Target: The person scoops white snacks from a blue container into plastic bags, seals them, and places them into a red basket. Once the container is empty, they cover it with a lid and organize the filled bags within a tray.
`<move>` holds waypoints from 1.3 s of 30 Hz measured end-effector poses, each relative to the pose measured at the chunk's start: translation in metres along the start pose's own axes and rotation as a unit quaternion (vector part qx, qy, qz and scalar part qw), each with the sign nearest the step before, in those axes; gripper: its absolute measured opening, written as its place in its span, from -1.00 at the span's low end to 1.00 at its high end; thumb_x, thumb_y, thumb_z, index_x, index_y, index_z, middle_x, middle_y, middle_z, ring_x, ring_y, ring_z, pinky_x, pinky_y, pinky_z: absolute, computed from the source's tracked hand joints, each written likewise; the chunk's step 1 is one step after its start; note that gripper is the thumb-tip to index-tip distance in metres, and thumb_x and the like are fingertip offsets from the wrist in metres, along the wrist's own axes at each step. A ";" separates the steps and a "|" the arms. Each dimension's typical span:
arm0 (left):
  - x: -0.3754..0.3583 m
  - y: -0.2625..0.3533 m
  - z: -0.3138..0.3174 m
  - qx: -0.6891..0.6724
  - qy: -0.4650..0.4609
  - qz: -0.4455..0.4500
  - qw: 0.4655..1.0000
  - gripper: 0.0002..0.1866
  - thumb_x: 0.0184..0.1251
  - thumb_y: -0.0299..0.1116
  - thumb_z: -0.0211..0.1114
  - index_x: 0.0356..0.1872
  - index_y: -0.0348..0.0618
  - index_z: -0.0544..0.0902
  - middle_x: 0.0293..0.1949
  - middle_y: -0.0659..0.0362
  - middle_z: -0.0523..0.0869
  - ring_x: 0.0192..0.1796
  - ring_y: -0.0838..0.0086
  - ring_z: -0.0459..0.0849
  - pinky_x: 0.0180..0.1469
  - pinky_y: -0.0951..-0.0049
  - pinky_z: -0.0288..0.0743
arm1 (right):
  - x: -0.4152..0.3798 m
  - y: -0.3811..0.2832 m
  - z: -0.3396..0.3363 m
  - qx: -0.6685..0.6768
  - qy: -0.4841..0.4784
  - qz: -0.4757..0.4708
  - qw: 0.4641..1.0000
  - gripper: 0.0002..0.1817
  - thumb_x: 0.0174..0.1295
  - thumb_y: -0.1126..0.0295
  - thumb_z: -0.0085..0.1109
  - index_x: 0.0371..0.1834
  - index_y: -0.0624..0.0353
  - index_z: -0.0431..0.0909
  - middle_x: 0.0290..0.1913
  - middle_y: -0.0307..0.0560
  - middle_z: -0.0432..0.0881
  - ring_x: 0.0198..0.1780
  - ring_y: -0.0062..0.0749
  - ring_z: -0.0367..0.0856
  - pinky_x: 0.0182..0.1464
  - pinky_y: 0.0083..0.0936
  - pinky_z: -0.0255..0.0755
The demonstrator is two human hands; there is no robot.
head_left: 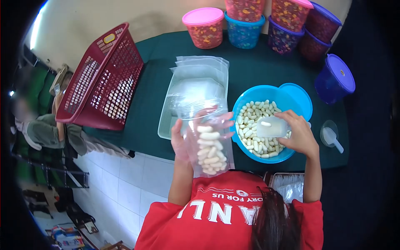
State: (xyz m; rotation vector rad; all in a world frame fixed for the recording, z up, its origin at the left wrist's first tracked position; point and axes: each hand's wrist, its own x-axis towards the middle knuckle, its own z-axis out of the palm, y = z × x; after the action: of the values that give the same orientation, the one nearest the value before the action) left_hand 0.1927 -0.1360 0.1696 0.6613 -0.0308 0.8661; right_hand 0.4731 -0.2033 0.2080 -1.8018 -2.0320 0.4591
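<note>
I am gripping a clear bag (210,148) of white snacks upright in my left hand (180,141), while my right hand (301,135) is holding a scoop (271,127) over the blue bowl (287,98), just right of the bag, near the table's (250,66) front edge.

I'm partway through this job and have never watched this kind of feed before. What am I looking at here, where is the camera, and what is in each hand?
There is no machine here: a person works with two bare hands, and the single picture comes from a camera on their head, looking down, with a wide lens that bends the edges. The left hand holds up a clear plastic bag partly filled with small white oblong pieces. The right hand holds a pale scoop over a blue bowl of the same pieces. On the green table lie a clear tray stacked with empty bags, a red basket, lidded tubs and a spare scoop. Another person sits at the left.
</note>
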 end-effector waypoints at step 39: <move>-0.185 -0.006 0.073 0.425 0.403 0.297 0.754 -0.89 0.17 -0.54 0.18 -0.34 -0.37 0.62 -0.31 0.01 0.67 -0.26 0.44 0.63 -0.20 0.50 0.49 | -0.008 -0.202 0.142 0.568 -0.117 -0.286 0.763 -0.95 0.08 0.58 0.11 -0.41 0.35 0.51 -0.41 -0.04 0.57 -0.40 -0.54 0.50 -0.34 -0.66 0.35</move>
State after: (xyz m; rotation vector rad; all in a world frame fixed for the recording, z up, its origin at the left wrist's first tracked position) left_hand 0.0926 -0.3076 0.1725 1.0907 1.0521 1.7691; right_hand 0.2300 -0.2344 0.1815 -0.3778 -1.6288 1.3609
